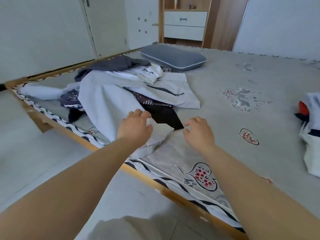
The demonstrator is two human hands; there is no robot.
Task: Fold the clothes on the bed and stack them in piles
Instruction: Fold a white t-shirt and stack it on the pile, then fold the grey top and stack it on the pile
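Two hands at the clothes heap — left gripping pale fabric, right empty, loosely curled

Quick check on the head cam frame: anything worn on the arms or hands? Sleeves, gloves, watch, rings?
Nothing worn that shows. The left hand and right hand are bare, with no gloves, rings or watch visible. Both forearms are bare up to the frame edge, so no sleeves appear. Nails look short and unpainted.
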